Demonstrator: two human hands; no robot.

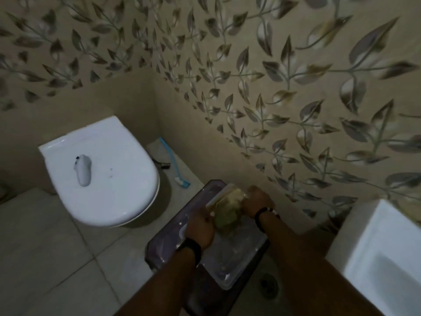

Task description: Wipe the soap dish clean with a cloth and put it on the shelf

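Observation:
In the dim lower middle of the view, both hands meet over a dark purple stand (164,236). My left hand (200,228) grips the near side of a pale translucent soap dish (217,196); only its rim shows. My right hand (257,201) presses a crumpled yellow-green cloth (227,213) into the dish from the far side. The cloth covers most of the dish. Under the hands, a clear plastic tray (230,261) lies on the stand.
A white toilet (102,169) with its lid down stands to the left, a small white object (83,171) on the lid. A blue brush (172,163) lies on the floor by the leaf-patterned wall. A white basin (387,252) is at right, with a floor drain (268,286) beside it.

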